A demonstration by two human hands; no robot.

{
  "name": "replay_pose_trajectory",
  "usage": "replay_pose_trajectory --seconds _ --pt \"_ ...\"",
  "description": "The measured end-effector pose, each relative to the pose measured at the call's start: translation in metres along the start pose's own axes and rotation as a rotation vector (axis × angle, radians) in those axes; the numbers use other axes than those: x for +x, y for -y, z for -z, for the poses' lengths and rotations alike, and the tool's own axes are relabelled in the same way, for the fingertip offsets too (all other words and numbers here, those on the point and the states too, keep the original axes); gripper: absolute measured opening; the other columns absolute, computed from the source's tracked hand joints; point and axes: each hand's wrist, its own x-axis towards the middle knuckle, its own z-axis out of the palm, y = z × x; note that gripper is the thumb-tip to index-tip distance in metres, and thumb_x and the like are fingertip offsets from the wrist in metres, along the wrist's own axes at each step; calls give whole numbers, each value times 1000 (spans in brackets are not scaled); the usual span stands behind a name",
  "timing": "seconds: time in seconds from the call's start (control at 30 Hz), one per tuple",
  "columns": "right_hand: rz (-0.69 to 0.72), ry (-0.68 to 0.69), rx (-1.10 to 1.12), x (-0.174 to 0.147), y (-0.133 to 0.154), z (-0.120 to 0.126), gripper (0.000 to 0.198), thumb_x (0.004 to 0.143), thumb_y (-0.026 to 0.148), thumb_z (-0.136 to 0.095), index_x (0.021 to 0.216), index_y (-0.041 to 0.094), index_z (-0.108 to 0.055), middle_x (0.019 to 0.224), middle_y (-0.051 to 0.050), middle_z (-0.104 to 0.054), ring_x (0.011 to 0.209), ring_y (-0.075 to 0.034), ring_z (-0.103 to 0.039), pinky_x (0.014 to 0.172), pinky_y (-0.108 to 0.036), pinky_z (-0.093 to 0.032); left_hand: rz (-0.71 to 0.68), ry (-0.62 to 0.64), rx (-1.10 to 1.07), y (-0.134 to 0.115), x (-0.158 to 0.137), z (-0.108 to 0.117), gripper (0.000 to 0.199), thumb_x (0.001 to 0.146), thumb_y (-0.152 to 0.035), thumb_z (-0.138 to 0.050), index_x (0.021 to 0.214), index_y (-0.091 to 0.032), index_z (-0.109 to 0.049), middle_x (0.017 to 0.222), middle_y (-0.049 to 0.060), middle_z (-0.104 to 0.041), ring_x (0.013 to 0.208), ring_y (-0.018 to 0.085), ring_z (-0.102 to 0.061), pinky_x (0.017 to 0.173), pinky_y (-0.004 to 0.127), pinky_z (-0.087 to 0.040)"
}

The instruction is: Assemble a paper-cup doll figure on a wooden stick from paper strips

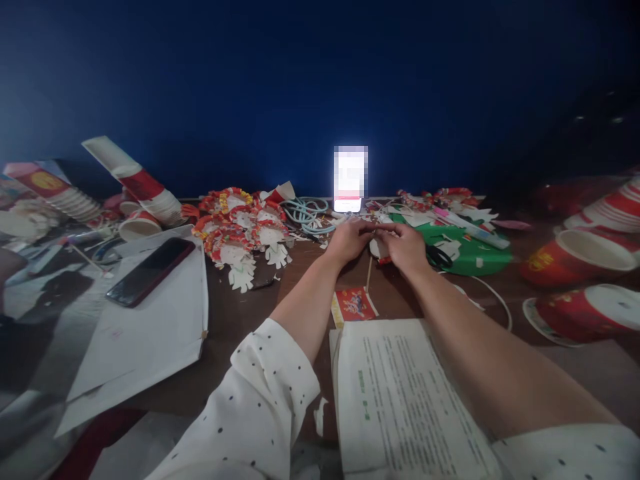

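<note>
My left hand [350,239] and my right hand [404,245] meet above the brown table, fingertips pinched together. Between and below them shows a small white and red paper piece [379,249], held at its upper edge; my fingers partly cover it. A thin pale stick or string [369,275] runs down from there toward a red printed card [356,305]. Nearer to me, between my forearms, lies an open book [400,393] with printed text. Black-handled scissors [440,256] rest on green paper [473,257] beside my right hand.
Left of my hands is a pile of red and white paper cutouts [240,223]. A phone [151,270] lies on white sheets [145,343]. A lit screen [349,177] stands ahead, near a coiled pale-blue cable [307,213]. Red paper cups [580,257] are at the right, stacked cups [150,193] at the left.
</note>
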Motion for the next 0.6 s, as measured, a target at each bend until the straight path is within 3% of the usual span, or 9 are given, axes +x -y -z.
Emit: replay_pose_trajectory --seconds 0.13,0.27,0.37,0.6 --pt "16 -30 32 2 -1 -1 31 73 41 -69 92 18 -79 85 -8 -77 80 -26 -71 73 -37 -55 105 -23 -200 1 2 -1 26 87 -22 -66 110 -18 -77 107 7 -76 100 18 -67 94 31 -51" --pt "5 -59 104 5 -6 -6 34 72 45 -68 91 19 -78 84 -7 -77 81 -26 -71 74 -37 -55 236 -53 -388 1 3 0 31 94 -35 -56 107 -14 -76 94 7 -77 85 16 -69 83 30 -54" --pt "1 -68 123 5 -7 -7 35 73 45 -66 92 19 -78 84 -7 -76 81 -25 -70 73 -37 -55 244 -29 -403 1 3 0 31 93 -35 -56 102 -13 -77 90 7 -76 82 16 -68 82 30 -54" --pt "3 -82 119 4 -4 -5 35 73 45 -67 93 19 -78 83 -7 -76 79 -26 -70 72 -37 -56 221 11 -399 -4 1 3 24 87 -23 -64 105 -17 -79 106 7 -78 95 17 -70 92 30 -52"
